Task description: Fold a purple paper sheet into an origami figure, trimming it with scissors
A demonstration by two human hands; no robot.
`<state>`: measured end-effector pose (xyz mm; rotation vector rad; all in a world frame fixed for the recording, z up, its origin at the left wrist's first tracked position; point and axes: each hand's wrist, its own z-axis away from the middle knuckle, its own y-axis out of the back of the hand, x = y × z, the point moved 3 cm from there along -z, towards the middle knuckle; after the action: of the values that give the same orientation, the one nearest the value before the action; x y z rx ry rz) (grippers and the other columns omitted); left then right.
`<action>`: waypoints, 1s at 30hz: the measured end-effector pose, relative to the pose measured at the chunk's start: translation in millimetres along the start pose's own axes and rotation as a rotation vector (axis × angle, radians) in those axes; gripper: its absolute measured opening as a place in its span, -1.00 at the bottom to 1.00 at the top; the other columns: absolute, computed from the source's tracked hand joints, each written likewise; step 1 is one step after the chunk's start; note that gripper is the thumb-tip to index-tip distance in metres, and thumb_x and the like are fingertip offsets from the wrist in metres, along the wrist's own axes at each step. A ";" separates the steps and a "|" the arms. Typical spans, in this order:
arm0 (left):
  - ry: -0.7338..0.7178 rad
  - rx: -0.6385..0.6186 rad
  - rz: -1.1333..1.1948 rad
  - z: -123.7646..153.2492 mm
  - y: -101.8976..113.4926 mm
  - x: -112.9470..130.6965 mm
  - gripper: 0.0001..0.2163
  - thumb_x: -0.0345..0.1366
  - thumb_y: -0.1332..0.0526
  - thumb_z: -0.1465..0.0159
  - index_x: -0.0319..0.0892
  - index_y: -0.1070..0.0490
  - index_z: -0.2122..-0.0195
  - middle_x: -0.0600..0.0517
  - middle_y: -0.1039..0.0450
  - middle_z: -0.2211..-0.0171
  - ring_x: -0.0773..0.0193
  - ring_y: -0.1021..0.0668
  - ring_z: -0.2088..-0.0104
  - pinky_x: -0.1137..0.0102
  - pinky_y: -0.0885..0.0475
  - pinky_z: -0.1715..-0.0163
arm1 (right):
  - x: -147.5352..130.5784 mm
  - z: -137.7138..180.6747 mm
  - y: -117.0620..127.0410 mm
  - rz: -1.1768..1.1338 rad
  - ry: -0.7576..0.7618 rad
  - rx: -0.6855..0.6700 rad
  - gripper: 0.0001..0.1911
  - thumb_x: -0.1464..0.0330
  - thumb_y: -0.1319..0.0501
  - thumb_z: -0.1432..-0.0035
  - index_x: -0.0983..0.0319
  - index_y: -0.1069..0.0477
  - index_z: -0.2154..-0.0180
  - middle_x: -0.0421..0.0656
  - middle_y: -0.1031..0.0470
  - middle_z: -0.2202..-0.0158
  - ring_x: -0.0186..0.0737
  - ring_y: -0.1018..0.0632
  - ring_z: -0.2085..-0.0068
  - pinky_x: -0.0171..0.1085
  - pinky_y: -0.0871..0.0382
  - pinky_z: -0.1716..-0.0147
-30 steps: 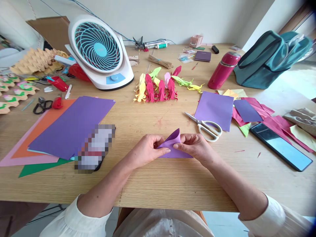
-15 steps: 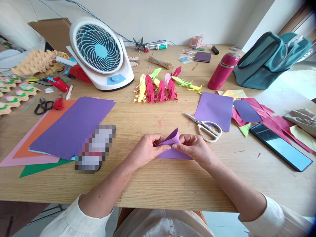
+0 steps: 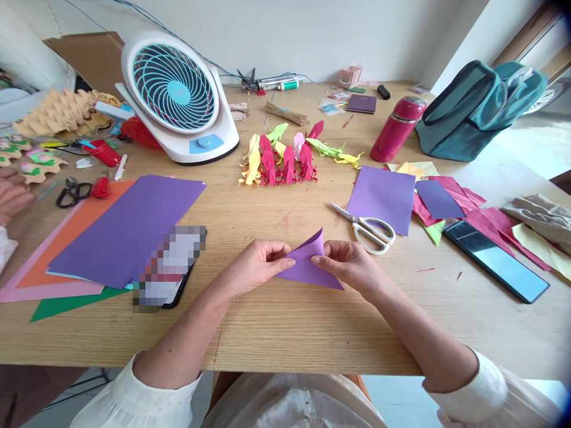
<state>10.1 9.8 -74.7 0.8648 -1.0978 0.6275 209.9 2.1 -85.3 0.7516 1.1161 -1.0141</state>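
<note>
A small purple sheet of paper (image 3: 307, 266) is held between my two hands, just above the table's front half; one corner of it points up and away from me. My left hand (image 3: 262, 261) pinches its left edge between thumb and fingers. On the other side, my right hand (image 3: 345, 264) grips the right edge, thumb on top. White-handled scissors (image 3: 375, 233) lie just beyond my right hand, partly over a larger purple sheet (image 3: 386, 193). Folded paper figures (image 3: 288, 160) in red, yellow, green and pink stand in a group farther back.
To the left lie stacked coloured sheets (image 3: 129, 232) and a phone (image 3: 181, 288), partly blurred out. Another phone (image 3: 499, 261) and paper scraps (image 3: 473, 205) are at right. A fan (image 3: 178, 101), a red flask (image 3: 397, 131) and a teal bag (image 3: 464, 119) stand behind. Another person's hand (image 3: 15, 193) shows far left.
My left thumb has shifted left along the paper, and the sheet now shows a broader flat face. Another person's hand has come into view at the far left.
</note>
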 end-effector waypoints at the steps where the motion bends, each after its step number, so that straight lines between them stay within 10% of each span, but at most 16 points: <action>1: 0.004 -0.029 -0.006 0.8 0.2 0.2 -0.78 -0.18 -0.24 -0.27 -0.22 -0.45 0.41 0.16 -0.26 0.51 0.40 -0.30 0.46 0.48 -0.19 0.42 | 0.8 1.8 0.7 0.057 0.007 -0.006 -0.53 0.02 -0.41 0.05 0.22 -0.29 0.52 -0.33 -0.26 0.60 -0.44 -0.22 0.58 -0.37 -0.02 0.61; 7: 0.051 -0.116 -0.081 7.7 -9.7 0.2 -0.88 -0.31 -0.23 -0.25 -0.16 -0.43 0.20 0.11 -0.46 0.34 0.32 -0.47 0.32 0.44 -0.32 0.30 | 7.6 26.6 2.9 0.464 0.011 0.078 -0.61 0.13 -0.23 -0.19 0.20 -0.23 0.55 -0.33 -0.19 0.61 -0.40 -0.21 0.55 -0.34 -0.02 0.57; 13: 0.012 0.027 -0.349 12.8 -27.8 2.8 -0.86 -0.43 -0.25 -0.20 -0.12 -0.27 0.35 0.18 -0.38 0.44 0.35 -0.43 0.41 0.44 -0.26 0.39 | 17.2 72.3 1.8 0.911 0.286 0.548 -0.89 0.30 -0.24 -0.26 0.19 -0.37 0.31 -0.20 -0.45 0.37 -0.25 -0.44 0.38 -0.26 -0.24 0.40; 19: -0.146 0.055 -0.489 11.5 -32.3 0.7 -0.88 -0.46 -0.25 -0.26 -0.15 -0.33 0.37 0.12 -0.38 0.32 0.36 -0.47 0.37 0.41 -0.33 0.31 | 26.3 85.9 -23.8 1.103 0.783 0.237 -0.75 0.52 -0.07 -0.36 0.27 -0.45 0.03 0.05 -0.53 0.02 -0.09 -0.49 0.11 -0.14 -0.42 0.16; 30: -0.669 0.147 -1.006 62.9 -61.3 -1.2 -0.71 -0.49 -0.07 -0.42 -0.29 -0.38 -0.12 -0.13 -0.50 -0.08 0.13 -0.51 -0.10 0.23 -0.44 -0.13 | 32.2 76.7 -25.4 1.287 0.718 0.145 -0.66 0.48 -0.06 -0.37 0.32 -0.48 -0.09 0.02 -0.51 -0.14 -0.03 -0.48 0.04 -0.08 -0.41 0.17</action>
<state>27.5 -76.1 -80.4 1.6496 -1.0199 -0.4665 217.3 -84.1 -93.9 1.7041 0.8398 0.3165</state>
